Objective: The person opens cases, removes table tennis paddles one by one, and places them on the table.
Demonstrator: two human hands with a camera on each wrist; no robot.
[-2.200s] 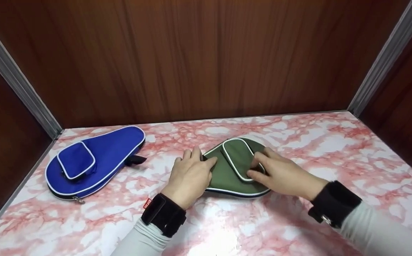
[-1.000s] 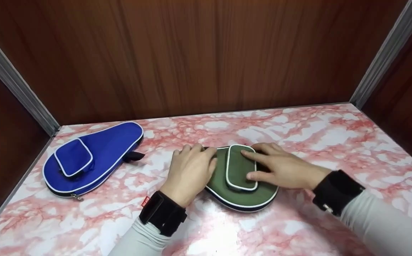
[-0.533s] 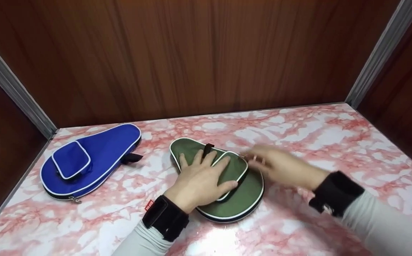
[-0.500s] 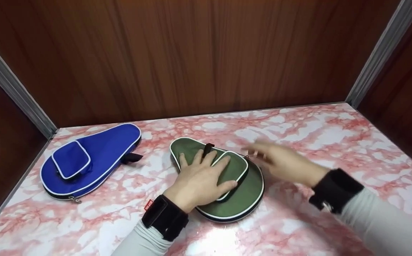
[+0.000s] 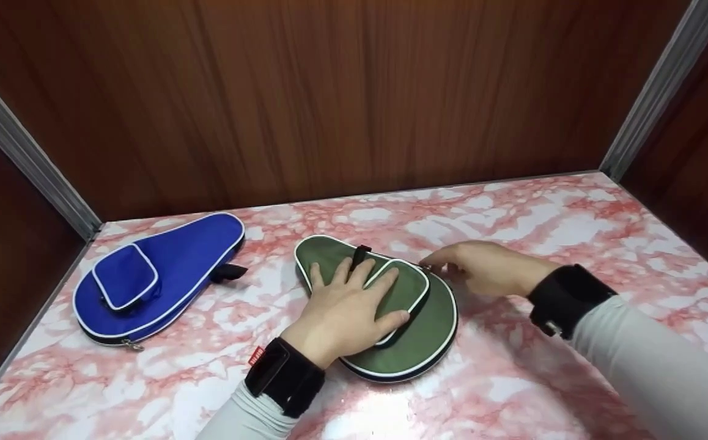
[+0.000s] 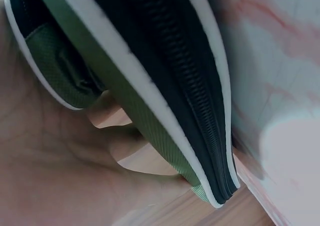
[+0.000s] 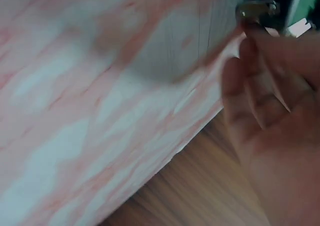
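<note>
The left hand (image 5: 345, 315) is lying with fingers spread on the green paddle case (image 5: 428, 327), partly covering its front pocket (image 5: 413, 289). The right hand (image 5: 491, 267) is curling its fingers, apparently pinching the zipper pull (image 7: 256, 9). Doing this well is probably calling for steady left-hand pressure, with the tug running along the zipper track (image 6: 186, 71) rather than upward. The green paddle case is lying under the left hand and just left of the right; the blue paddle case (image 5: 175, 275) is sitting well left of both.

Blue case (image 5: 186, 256) lies on table (image 5: 488, 391); green case (image 5: 424, 333) too.
</note>
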